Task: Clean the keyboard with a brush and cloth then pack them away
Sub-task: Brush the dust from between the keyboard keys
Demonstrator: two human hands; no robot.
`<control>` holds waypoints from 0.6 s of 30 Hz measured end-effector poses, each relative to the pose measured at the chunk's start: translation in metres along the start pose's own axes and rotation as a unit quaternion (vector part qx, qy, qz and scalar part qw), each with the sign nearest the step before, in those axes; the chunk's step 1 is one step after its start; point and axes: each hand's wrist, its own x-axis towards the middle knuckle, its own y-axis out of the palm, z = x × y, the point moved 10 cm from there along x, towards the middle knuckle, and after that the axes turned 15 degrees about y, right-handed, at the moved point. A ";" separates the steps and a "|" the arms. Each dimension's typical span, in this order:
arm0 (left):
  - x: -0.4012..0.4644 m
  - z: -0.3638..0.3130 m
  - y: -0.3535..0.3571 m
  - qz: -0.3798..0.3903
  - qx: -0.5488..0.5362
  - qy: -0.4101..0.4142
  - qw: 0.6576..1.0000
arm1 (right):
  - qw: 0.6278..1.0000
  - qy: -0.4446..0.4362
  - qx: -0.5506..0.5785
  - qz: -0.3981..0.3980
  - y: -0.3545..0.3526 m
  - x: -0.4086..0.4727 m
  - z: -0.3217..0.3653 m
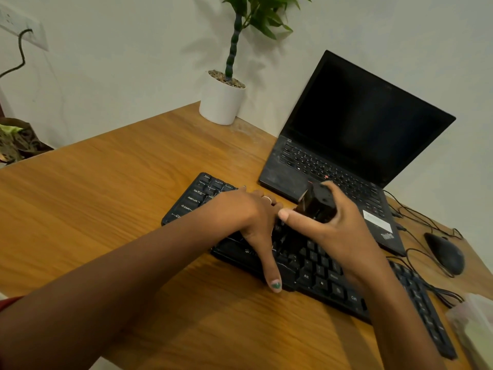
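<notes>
Keyboard, black plastic (320, 265), lies on the wooden counter (120, 209); left hand (248, 217) steadies it flat, right hand (338, 231) grips a dark brush (317, 202). Brushing seems underway; wiping and packing remain.

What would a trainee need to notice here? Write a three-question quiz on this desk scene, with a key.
1. True or false: the laptop screen is lit.
2. Which hand grips the black brush?
A. left hand
B. right hand
C. neither
3. Fill in: the left hand lies flat on the ____.

Key:
1. False; the screen is dark.
2. B; the right hand's fingers curl round the brush above the keys.
3. keyboard; the fingers are spread over the keys, with the thumb at the near edge.
</notes>
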 end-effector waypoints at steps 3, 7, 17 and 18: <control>-0.001 -0.001 -0.002 -0.003 0.004 0.002 1.000 | 0.998 0.022 0.042 0.051 0.002 -0.001 -0.001; 0.000 -0.001 0.000 0.003 0.006 -0.003 1.000 | 0.998 -0.012 -0.006 -0.054 -0.008 0.000 0.000; -0.001 -0.001 -0.001 -0.001 -0.004 -0.002 1.000 | 0.997 0.012 0.065 0.040 0.003 -0.002 0.002; -0.001 -0.001 -0.002 -0.004 -0.006 0.000 1.000 | 0.994 0.018 0.078 0.073 0.008 -0.004 0.004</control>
